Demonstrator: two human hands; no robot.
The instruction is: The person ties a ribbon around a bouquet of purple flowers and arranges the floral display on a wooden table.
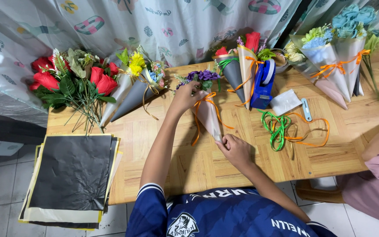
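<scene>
While we look down over the wooden surface [242,162], we see a small cone bouquet [208,109] lying near its middle, wrapped in pale paper and tied with an orange ribbon [198,118]. Its long axis runs from far-left to near-right: the purple flowers [203,75] at its wide mouth point toward the far curtain [176,26], and the narrow tip points back toward us. Our left hand [184,96] is closed on the flower end, fingers wrapped about the top of the cone just below the blooms. Our right hand [235,149] pinches the tip, thumb and fingers clenched on the paper point.

Just right of the bouquet stands a blue tape dispenser [264,85], with two more wrapped cones [240,70] leaning beside it. Nearer and to the right lies a loose tangle of green and orange ribbon [286,127], with a small white packet [285,102] and a pale blue cutter [306,109] just beyond it. At the far right rest bouquets of blue flowers [338,48]. At the far left lie red roses [66,79] with green leaves beside grey cones [132,94]. A stack of paper sheets [73,173], black on top, overhangs the near-left edge.
</scene>
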